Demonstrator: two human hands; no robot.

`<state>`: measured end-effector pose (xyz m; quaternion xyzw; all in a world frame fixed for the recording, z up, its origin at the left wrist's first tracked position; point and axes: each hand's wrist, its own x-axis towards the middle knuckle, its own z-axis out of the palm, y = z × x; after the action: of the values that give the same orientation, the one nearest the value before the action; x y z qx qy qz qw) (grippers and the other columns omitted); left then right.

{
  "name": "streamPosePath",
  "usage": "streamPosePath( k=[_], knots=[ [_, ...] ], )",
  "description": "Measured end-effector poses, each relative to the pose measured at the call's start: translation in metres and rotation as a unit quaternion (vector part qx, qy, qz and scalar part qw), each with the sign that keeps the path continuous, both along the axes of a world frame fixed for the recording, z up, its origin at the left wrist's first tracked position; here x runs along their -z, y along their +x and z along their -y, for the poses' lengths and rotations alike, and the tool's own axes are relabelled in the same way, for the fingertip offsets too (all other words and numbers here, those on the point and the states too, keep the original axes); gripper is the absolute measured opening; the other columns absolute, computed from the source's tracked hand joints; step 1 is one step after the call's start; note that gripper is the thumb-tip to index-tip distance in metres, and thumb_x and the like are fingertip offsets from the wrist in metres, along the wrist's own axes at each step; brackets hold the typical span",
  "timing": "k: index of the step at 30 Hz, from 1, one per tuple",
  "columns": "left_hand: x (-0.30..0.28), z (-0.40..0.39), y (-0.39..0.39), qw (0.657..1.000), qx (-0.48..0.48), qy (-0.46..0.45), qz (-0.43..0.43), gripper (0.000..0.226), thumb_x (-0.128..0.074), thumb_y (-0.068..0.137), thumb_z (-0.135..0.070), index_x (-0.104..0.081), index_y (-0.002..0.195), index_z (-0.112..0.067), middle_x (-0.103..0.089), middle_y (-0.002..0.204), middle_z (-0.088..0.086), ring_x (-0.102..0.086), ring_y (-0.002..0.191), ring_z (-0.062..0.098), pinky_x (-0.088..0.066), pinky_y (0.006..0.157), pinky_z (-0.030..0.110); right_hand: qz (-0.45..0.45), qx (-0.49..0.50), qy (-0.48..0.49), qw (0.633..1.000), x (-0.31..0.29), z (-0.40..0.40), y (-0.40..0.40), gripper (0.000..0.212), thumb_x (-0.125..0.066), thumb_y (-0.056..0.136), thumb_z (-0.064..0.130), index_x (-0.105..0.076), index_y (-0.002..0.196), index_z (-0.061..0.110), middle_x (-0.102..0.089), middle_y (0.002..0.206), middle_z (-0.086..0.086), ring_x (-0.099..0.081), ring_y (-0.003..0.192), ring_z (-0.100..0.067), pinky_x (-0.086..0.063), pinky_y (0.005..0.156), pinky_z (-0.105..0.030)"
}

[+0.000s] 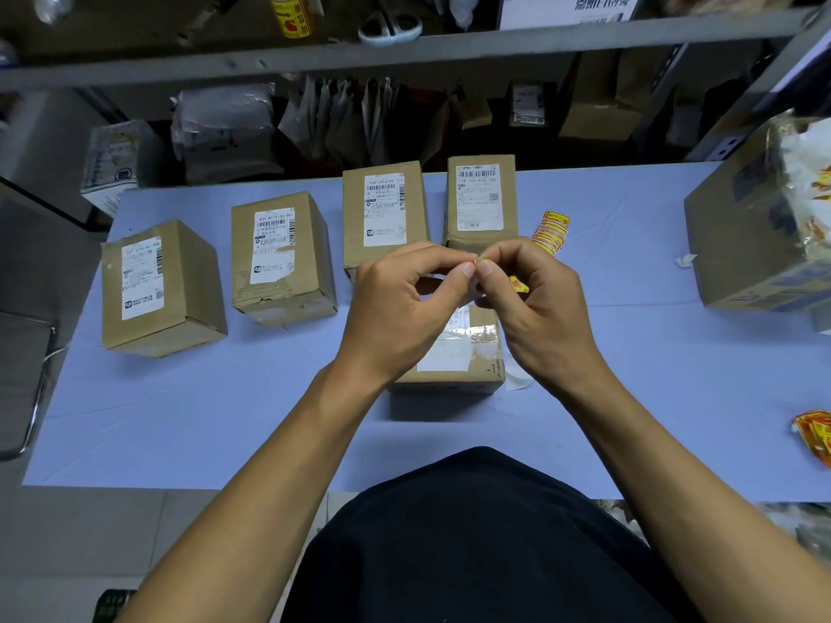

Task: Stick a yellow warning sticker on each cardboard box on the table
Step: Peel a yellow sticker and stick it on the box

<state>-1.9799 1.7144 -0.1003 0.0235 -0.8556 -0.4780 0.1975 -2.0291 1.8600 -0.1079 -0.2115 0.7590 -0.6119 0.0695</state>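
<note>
Several cardboard boxes with white shipping labels stand on the blue table [225, 420]: a far-left box [157, 290], a second box [281, 258], a third box [382, 209], a fourth box [481, 200], and a nearer box [454, 353] partly hidden under my hands. My left hand [400, 303] and my right hand [535, 303] meet above the nearer box, fingertips pinching a small yellow sticker [517, 284] between them. A strip of yellow stickers [551, 231] lies right of the fourth box.
A large box [755, 227] with wrapped contents stands at the table's right edge. More yellow stickers [816, 436] lie at the near right. White backing scraps [517, 379] lie beside the nearer box. Shelves with parcels run behind the table. A sticker roll [292, 15] sits on the shelf.
</note>
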Motion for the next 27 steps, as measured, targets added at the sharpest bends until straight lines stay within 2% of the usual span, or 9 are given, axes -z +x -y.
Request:
streamPosePath(
  k=[5,7,10,13,16,21,25,27],
  knots=[
    [-0.001,-0.004,0.001,0.998,-0.002,-0.051,-0.037,0.012,-0.068,0.092,-0.008,-0.078,0.096,-0.005,-0.076,0.088,0.003,-0.069,0.08,0.009,-0.054,0.072,0.017,-0.029,0.024,-0.001,0.999,0.0,0.001,0.002,0.009,-0.06,0.097,0.008,-0.061,0.089,0.012,-0.061,0.075,0.015,-0.063,0.071,-0.001,-0.05,0.068,-0.016],
    [0.0,-0.005,0.001,0.998,0.001,-0.054,-0.043,0.011,-0.068,0.092,-0.007,-0.078,0.096,-0.005,-0.075,0.088,0.003,-0.068,0.08,0.008,-0.055,0.073,0.017,-0.035,0.031,0.007,0.999,0.0,0.002,0.002,0.01,-0.061,0.096,0.007,-0.061,0.088,0.012,-0.06,0.074,0.016,-0.06,0.07,0.0,-0.047,0.068,-0.014],
    [0.004,-0.004,0.0,0.999,0.001,-0.033,-0.036,0.012,-0.067,0.093,-0.009,-0.078,0.096,-0.005,-0.075,0.088,0.003,-0.069,0.082,0.01,-0.056,0.074,0.022,-0.033,0.039,0.015,0.999,0.001,0.003,0.002,0.009,-0.061,0.096,0.01,-0.061,0.088,0.012,-0.059,0.075,0.014,-0.058,0.07,-0.004,-0.047,0.067,-0.019],
    [0.007,-0.003,0.0,1.0,-0.002,0.024,-0.011,0.013,-0.067,0.093,-0.011,-0.078,0.099,-0.006,-0.075,0.091,0.003,-0.071,0.087,0.013,-0.059,0.077,0.032,-0.045,0.054,0.035,0.997,0.004,0.004,0.003,0.009,-0.062,0.096,0.013,-0.061,0.087,0.015,-0.061,0.075,0.007,-0.061,0.072,-0.015,-0.053,0.066,-0.032],
    [0.011,-0.004,0.0,0.998,-0.003,0.058,0.014,0.014,-0.067,0.093,-0.013,-0.078,0.1,-0.007,-0.076,0.094,0.002,-0.072,0.09,0.017,-0.06,0.078,0.041,-0.054,0.067,0.048,0.995,0.008,0.005,0.003,0.01,-0.062,0.095,0.015,-0.06,0.086,0.016,-0.061,0.075,0.004,-0.061,0.073,-0.02,-0.053,0.069,-0.041],
    [0.015,-0.01,0.001,0.995,-0.014,0.089,0.029,0.015,-0.065,0.094,-0.016,-0.077,0.098,-0.009,-0.076,0.093,0.001,-0.072,0.09,0.018,-0.06,0.079,0.042,-0.049,0.09,0.062,0.993,0.013,0.007,0.005,0.011,-0.058,0.093,0.023,-0.056,0.083,0.019,-0.057,0.074,0.011,-0.055,0.072,-0.013,-0.051,0.069,-0.043],
    [0.02,-0.017,-0.003,0.97,-0.051,0.224,0.082,0.012,-0.064,0.092,-0.017,-0.075,0.087,-0.015,-0.076,0.086,0.004,-0.074,0.087,0.027,-0.06,0.083,0.049,-0.044,0.091,0.087,0.991,0.014,0.01,0.003,0.013,-0.056,0.092,0.022,-0.053,0.08,0.02,-0.057,0.074,0.011,-0.055,0.071,-0.013,-0.05,0.066,-0.041],
    [0.025,-0.016,-0.006,0.951,-0.07,0.279,0.109,0.013,-0.062,0.092,-0.016,-0.073,0.083,-0.016,-0.075,0.085,0.007,-0.073,0.087,0.029,-0.061,0.082,0.046,-0.022,0.095,0.1,0.99,0.019,0.01,-0.001,0.013,-0.055,0.09,0.018,-0.052,0.078,0.02,-0.06,0.074,0.008,-0.056,0.071,-0.015,-0.047,0.064,-0.039]
  ],
)
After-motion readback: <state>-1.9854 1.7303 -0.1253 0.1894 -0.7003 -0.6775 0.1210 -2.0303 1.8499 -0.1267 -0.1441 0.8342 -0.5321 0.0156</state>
